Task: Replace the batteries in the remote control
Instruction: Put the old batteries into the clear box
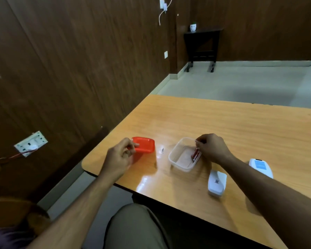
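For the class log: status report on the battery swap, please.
Left hand holds red lid. Right hand at batteries in clear box. Two white remotes lie untouched. Nothing blocking.

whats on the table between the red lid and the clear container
Head view: a small dark object, too small to identify, lies on the table between the red lid and the clear container; otherwise bare.

The right hand (pixel 211 147) covers part of the reddish cylindrical batteries (pixel 195 154) in the clear plastic tub (pixel 180 161), so can't count them. Tiny dark speck (pixel 162 150) nearby's unreadable.
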